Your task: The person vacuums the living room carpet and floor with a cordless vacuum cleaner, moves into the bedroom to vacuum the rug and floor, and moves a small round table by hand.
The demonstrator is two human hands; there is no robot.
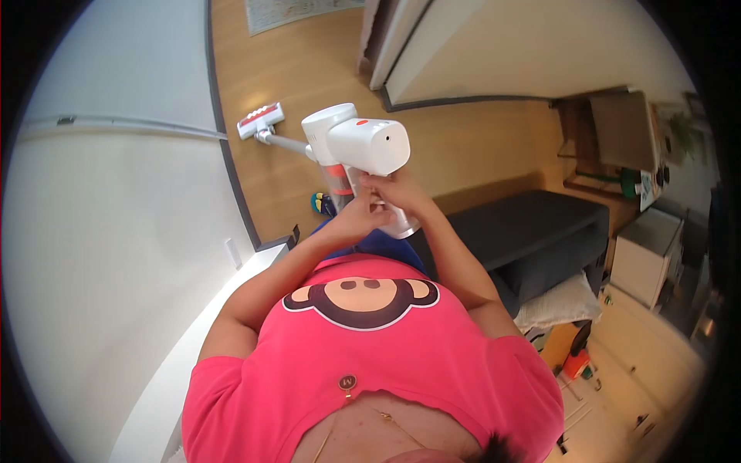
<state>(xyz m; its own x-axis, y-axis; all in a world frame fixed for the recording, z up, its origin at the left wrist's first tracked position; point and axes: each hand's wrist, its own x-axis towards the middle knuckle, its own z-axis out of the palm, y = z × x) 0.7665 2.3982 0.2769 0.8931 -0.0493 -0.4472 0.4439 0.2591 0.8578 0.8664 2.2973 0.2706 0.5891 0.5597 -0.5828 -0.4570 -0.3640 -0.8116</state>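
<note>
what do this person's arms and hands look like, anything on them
The left sleeve and right sleeve are short and bright pink. Below them, the left hand and right hand are ungloved; no watch or bracelet shows.

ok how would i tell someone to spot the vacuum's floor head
Start at the white wall on the left, then the wooden floor just right of its dark baseboard. There, at the far end of the grey tube leading from the vacuum, sits the floor head. Unlike that slim tube, it is a wide bar, white with red along it.
</note>
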